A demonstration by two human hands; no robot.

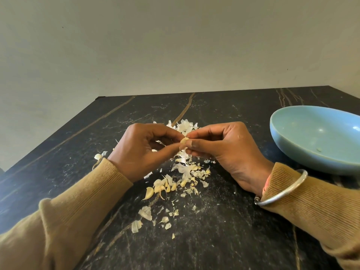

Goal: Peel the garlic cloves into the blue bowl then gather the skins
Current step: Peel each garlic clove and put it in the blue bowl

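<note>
While left hand and right hand both pinch one garlic clove, it hangs left of blue bowl.
Skins, loose cloves on bench, same side of bowl.

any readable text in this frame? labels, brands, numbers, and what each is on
None: no words, labels, brands, numbers or signs can be read.
The blue bowl, the metal bangle, the dark tabletop and the wall show no print.
The garlic clove pinched by the left hand and the right hand has none either.
</note>
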